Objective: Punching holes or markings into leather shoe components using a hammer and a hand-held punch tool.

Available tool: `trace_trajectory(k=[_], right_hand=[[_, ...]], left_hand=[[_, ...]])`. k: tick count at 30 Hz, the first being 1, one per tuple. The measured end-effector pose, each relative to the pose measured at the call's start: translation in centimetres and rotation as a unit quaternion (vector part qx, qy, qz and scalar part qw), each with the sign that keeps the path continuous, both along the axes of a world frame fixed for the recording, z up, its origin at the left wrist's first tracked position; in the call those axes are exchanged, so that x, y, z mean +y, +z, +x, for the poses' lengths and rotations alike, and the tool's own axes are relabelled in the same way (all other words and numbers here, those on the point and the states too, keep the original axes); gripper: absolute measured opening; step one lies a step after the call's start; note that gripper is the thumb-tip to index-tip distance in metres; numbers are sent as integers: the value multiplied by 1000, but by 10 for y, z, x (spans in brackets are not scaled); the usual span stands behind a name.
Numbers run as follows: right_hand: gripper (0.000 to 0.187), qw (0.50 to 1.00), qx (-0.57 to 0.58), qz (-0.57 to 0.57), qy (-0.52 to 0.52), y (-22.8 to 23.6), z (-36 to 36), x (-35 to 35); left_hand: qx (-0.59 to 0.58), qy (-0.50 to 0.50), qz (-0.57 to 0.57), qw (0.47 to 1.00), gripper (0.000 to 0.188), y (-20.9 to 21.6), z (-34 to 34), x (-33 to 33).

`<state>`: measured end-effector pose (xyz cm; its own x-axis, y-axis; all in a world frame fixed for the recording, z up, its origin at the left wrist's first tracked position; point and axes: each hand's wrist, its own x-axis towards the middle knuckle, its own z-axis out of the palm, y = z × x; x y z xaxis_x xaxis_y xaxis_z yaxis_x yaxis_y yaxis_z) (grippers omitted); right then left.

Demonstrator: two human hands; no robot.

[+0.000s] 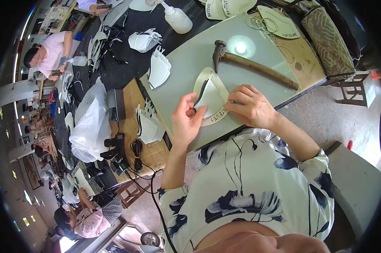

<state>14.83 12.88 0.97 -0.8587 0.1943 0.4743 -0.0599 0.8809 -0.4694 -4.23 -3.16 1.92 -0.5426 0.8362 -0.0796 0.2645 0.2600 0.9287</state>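
While the left hand grasps a white piece by its dark-edged left side, the right hand bunches its fingertips at the cream template's right rim, any pinch hidden from me. Between both sets of fingers, nearer the left, the piece runs lengthwise away from the person.

Your left hand: palm turned inward, fingers curled, thumb pressing across. Your right hand: back up, fingertips bunched in a pinch. Close together at the near edge of the table; right forearm slanting in.
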Motion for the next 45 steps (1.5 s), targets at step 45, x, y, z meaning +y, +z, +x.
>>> trace_trajectory(k=[45], right_hand=[[49,997,-46,56,-16,0,-5,-5]], left_hand=[[12,1,-98,995,53,12,0,13]])
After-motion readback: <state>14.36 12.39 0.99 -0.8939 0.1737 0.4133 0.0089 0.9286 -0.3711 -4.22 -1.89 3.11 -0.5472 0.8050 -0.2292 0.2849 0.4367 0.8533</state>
